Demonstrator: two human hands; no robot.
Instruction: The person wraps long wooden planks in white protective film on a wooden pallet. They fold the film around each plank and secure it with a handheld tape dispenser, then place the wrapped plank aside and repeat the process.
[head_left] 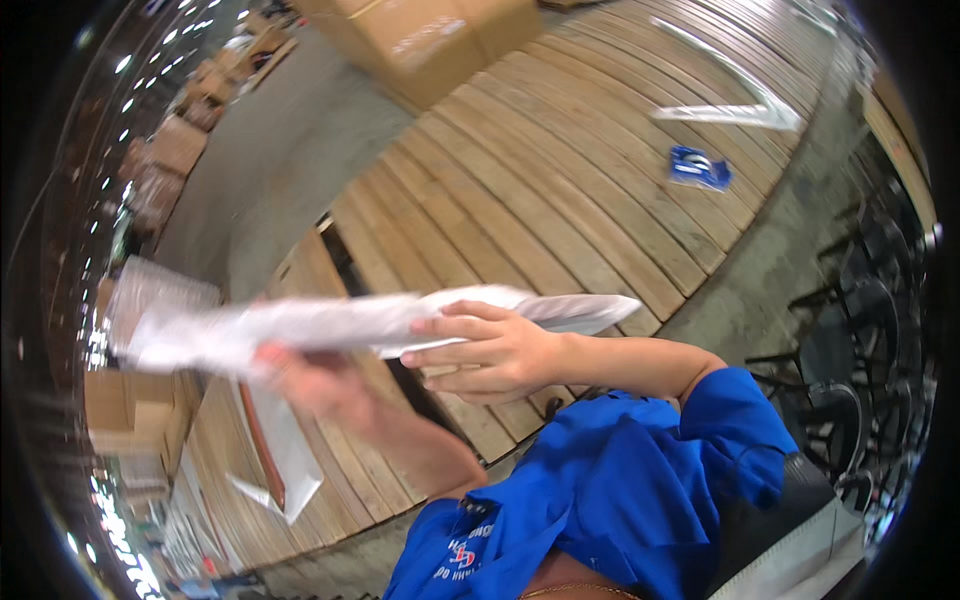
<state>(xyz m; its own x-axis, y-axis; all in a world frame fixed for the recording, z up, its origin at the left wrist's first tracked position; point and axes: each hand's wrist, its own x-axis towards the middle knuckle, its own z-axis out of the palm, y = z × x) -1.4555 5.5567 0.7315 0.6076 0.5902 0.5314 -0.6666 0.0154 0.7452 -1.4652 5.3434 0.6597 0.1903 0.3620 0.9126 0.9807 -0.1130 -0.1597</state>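
A long bundle in white wrapping [240,335] is held crosswise in front of me above the slatted wooden table. Its left part is smeared by motion, and its right end narrows to a point. My left hand [325,388] grips the wrapping from below, left of the middle; it is blurred, with the fingers partly hidden. Farther right, my right hand [490,352] lies over the bundle with fingers slightly spread, the thumb out of sight. What the wrapping contains cannot be seen.
On the wooden table [520,150] lie a small blue packet [699,168], an angled white-wrapped piece [725,112] and a reddish-brown curved strip [262,445] on white wrapping. A large cardboard box [415,45] stands beyond. Stacked black chairs [835,385] stand at the right.
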